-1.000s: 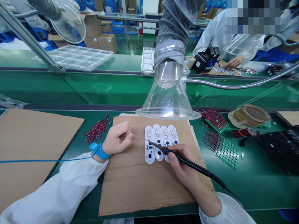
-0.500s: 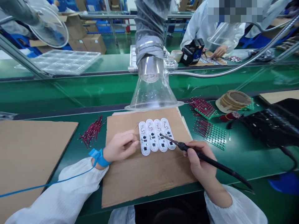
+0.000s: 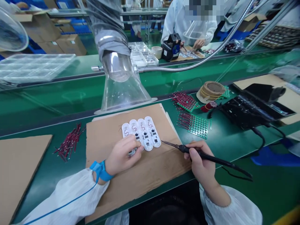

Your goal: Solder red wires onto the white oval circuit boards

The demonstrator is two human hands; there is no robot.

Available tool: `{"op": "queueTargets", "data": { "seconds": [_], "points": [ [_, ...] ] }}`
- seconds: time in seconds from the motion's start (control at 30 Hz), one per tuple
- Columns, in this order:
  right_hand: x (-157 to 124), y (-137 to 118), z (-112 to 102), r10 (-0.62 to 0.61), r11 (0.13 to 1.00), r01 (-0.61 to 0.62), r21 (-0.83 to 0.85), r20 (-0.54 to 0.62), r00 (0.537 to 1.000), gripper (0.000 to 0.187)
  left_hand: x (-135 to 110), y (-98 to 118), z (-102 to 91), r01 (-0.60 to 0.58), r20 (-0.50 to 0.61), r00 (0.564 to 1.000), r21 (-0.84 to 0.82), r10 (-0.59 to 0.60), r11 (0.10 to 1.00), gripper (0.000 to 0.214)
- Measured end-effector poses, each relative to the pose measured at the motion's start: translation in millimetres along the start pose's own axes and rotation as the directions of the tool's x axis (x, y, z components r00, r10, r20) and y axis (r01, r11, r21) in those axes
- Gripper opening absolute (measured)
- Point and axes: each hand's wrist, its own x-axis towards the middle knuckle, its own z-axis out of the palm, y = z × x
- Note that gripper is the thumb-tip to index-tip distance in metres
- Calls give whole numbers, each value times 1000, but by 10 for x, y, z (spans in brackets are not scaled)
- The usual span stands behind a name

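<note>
Several white oblong circuit boards (image 3: 143,131) lie side by side on a cardboard sheet (image 3: 131,175) in front of me. My left hand (image 3: 123,154), with a blue wrist strap (image 3: 100,171), rests on the leftmost board with its fingers curled over the board's near end. My right hand (image 3: 200,161) grips a black soldering iron (image 3: 206,156) like a pen. Its tip hovers just right of the boards, off them. A clear funnel-shaped fume hood (image 3: 122,87) hangs just behind the boards.
A pile of short red wires (image 3: 69,143) lies left of the cardboard. Green boards bristling with red wires (image 3: 193,123), a tape roll (image 3: 211,90) and a black soldering station (image 3: 250,109) are to the right. Another person works across the green conveyor (image 3: 187,18).
The iron's tip has left the boards and moved right. My left hand has slid onto the leftmost board. The view has swung to the right.
</note>
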Motion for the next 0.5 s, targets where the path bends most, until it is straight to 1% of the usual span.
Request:
{"op": "queueTargets", "data": {
  "seconds": [0.23, 0.5],
  "points": [
    [-2, -6, -10, 4, 1000, -4, 13, 43, 999, 18, -21, -15, 14, 30, 50, 998, -21, -29, 999, 20],
    [0, -16, -16, -15, 1000, 17, -19, 75, 997, 19, 2, -30, 14, 42, 58, 997, -9, -42, 999, 20]
  ]
}}
